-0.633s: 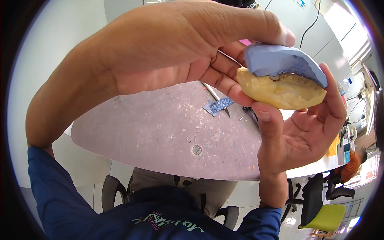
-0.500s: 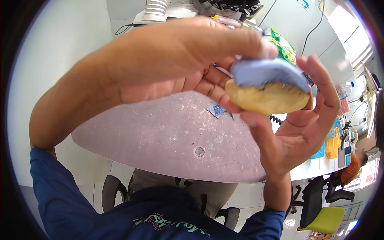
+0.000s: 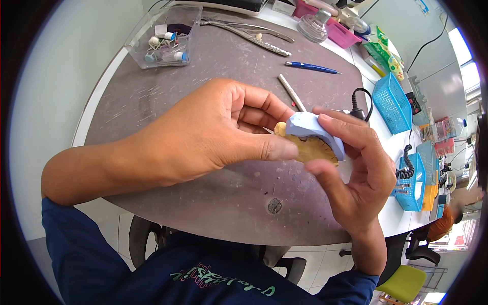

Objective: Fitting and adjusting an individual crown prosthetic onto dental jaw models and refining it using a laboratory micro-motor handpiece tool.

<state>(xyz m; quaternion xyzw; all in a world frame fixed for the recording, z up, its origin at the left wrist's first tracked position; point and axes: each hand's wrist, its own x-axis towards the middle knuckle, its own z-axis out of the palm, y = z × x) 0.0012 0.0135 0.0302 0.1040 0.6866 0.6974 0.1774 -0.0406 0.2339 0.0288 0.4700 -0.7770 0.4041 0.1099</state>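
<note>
Above the right part of the desk, my two hands share a yellow dental cast (image 3: 314, 151) with a curved light-blue putty mould (image 3: 308, 123) seated over its upper side. My left hand (image 3: 218, 132) is closed on the cast's left end, thumb in front and fingers partly hidden behind. Around the right side curls my right hand (image 3: 363, 170), its index finger on the blue mould and its thumb at the cast's lower edge. The remaining right fingers are partly hidden behind the pair.
Beyond my hands lie a white stick-like tool (image 3: 291, 92), a blue pen (image 3: 311, 67) and metal pliers (image 3: 249, 38). A clear box (image 3: 165, 51) of small items stands far left. Glass jar (image 3: 312, 28), pink tray (image 3: 341, 34) and blue baskets (image 3: 392, 104) line the back and right.
The cast and blue mould have come lower and away from my head, slightly left. My left hand has dropped from above to the cast's left side. More of the desk shows.
</note>
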